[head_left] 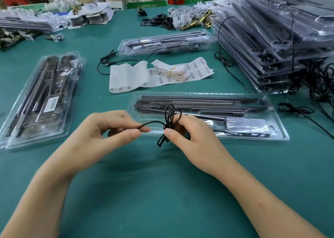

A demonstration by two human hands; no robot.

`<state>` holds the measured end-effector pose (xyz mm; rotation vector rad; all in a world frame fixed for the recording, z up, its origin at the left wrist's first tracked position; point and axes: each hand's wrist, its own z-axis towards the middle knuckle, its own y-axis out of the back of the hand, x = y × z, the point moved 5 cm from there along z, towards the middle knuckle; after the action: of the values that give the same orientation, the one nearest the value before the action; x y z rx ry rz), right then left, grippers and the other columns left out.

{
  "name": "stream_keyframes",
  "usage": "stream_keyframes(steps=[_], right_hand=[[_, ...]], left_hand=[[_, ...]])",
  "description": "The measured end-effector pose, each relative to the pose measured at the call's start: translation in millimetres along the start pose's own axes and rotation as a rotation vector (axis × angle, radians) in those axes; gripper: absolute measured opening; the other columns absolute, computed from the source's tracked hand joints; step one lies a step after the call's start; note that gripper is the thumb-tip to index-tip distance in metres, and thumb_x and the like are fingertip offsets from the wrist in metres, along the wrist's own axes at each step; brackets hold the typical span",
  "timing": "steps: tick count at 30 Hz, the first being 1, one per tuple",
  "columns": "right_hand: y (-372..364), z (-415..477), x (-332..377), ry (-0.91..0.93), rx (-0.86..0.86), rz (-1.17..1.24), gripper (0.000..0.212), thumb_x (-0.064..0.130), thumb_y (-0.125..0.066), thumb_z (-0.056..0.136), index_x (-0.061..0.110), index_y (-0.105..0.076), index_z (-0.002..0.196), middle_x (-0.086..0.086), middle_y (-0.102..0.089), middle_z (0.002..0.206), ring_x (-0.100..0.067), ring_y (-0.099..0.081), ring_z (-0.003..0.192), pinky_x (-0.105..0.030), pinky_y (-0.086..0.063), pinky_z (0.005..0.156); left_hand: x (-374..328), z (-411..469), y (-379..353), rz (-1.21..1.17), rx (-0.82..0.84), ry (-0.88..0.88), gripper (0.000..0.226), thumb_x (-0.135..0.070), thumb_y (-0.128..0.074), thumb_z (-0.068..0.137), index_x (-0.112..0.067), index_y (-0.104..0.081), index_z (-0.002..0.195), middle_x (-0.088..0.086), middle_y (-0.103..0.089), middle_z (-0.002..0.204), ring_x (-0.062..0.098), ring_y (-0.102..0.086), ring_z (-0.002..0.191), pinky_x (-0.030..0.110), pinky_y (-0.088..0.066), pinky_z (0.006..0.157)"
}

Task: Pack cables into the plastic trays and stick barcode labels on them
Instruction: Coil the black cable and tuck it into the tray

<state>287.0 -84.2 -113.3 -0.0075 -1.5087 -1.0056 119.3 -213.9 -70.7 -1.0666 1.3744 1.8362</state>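
Note:
A thin black cable (169, 119) is bundled into small loops between my hands, just above the near edge of an open clear plastic tray (282, 134) that holds dark rails and a silver block. My right hand (189, 131) pinches the bundle at its middle, with loops sticking up and a tail hanging down. My left hand (110, 129) pinches the cable's free end to the left. A strip of barcode labels (197, 71) lies behind the tray on the green table.
A packed, labelled tray (43, 100) lies at the left, another tray (162, 42) at the back centre. A tall stack of trays (280, 39) with loose black cables (318, 82) fills the right. Brass hardware and boxes line the far edge.

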Motion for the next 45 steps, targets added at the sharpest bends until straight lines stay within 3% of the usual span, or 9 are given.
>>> stream_keyframes(steps=[6,12,17,19,21,29,35,40,45], right_hand=[[-2.1,0.4,2.1,0.025,-0.002,-0.057,0.017,0.040,-0.056,0.101,0.028,-0.061,0.090,0.010,-0.059,0.082,-0.010,-0.052,0.086,-0.031,-0.037,0.073],[-3.8,1.0,2.7,0.050,0.017,-0.106,0.018,0.040,-0.054,0.102,0.028,-0.061,0.090,0.010,-0.058,0.081,-0.011,-0.049,0.088,-0.030,-0.035,0.075],[-3.5,0.7,-1.8,0.020,-0.005,-0.041,0.019,0.043,-0.054,0.100,0.028,-0.061,0.090,0.009,-0.059,0.083,-0.010,-0.052,0.089,-0.030,-0.038,0.074],[-3.7,0.8,-3.2,0.008,-0.003,-0.028,0.020,0.044,-0.053,0.100,0.028,-0.061,0.091,0.009,-0.060,0.085,-0.011,-0.053,0.089,-0.033,-0.043,0.076],[-3.8,1.2,-3.4,0.008,-0.006,-0.027,0.021,0.044,-0.054,0.099,0.027,-0.061,0.091,0.008,-0.061,0.085,-0.012,-0.054,0.089,-0.035,-0.046,0.078],[-6.6,1.9,2.1,0.057,0.024,-0.125,0.018,0.042,-0.049,0.103,0.032,-0.063,0.099,0.011,-0.060,0.084,-0.010,-0.049,0.089,-0.029,-0.032,0.075],[-5.7,1.3,3.2,0.085,0.017,-0.125,0.018,0.040,-0.044,0.107,0.036,-0.061,0.104,0.017,-0.056,0.080,-0.008,-0.047,0.089,-0.028,-0.031,0.075],[-6.8,0.8,6.2,0.134,0.012,-0.156,0.014,0.040,-0.043,0.099,0.038,-0.055,0.093,0.019,-0.054,0.079,-0.008,-0.047,0.088,-0.031,-0.034,0.078],[-7.0,-0.5,4.6,0.153,-0.017,-0.181,0.032,0.059,-0.050,0.092,0.038,-0.064,0.110,0.016,-0.059,0.083,-0.007,-0.048,0.088,-0.029,-0.040,0.083]], left_hand=[[-2.8,4.2,-31.3,-0.273,0.070,0.029,0.026,-0.025,-0.068,0.090,-0.023,-0.080,0.113,-0.004,-0.060,0.074,0.014,-0.056,0.066,0.020,-0.040,0.057],[-4.8,6.8,-42.9,-0.319,-0.010,0.036,0.021,-0.013,-0.059,0.087,-0.017,-0.080,0.088,0.008,-0.068,0.076,0.018,-0.063,0.068,0.022,-0.041,0.054],[2.6,4.0,-30.4,-0.489,0.064,0.120,0.048,-0.052,-0.056,0.085,-0.010,-0.079,0.088,0.006,-0.049,0.063,0.016,-0.040,0.053,0.028,-0.026,0.051],[1.8,1.9,-24.9,-0.459,0.074,0.091,0.050,-0.061,-0.067,0.084,-0.013,-0.080,0.091,0.003,-0.043,0.059,0.012,-0.034,0.052,0.022,-0.026,0.051],[2.1,0.7,-22.8,-0.422,0.050,0.070,0.032,-0.047,-0.072,0.083,-0.017,-0.080,0.090,-0.003,-0.042,0.056,0.012,-0.033,0.052,0.017,-0.029,0.052],[7.0,12.9,-36.1,-0.167,-0.181,0.097,0.007,-0.027,-0.084,0.075,-0.028,-0.081,0.082,0.001,-0.077,0.077,0.013,-0.068,0.066,0.025,-0.057,0.067],[10.6,15.5,-47.4,-0.267,-0.320,0.149,0.025,-0.025,-0.092,0.069,-0.023,-0.070,0.080,0.005,-0.074,0.073,0.014,-0.070,0.063,0.024,-0.055,0.058],[13.1,15.3,-50.5,-0.343,-0.361,0.202,0.038,-0.021,-0.089,0.070,-0.024,-0.072,0.104,-0.001,-0.071,0.075,0.017,-0.067,0.058,0.025,-0.055,0.059],[12.3,17.3,-56.3,-0.298,-0.271,0.192,0.019,-0.015,-0.088,0.076,-0.026,-0.074,0.081,-0.006,-0.068,0.070,0.005,-0.060,0.057,0.013,-0.045,0.054]])
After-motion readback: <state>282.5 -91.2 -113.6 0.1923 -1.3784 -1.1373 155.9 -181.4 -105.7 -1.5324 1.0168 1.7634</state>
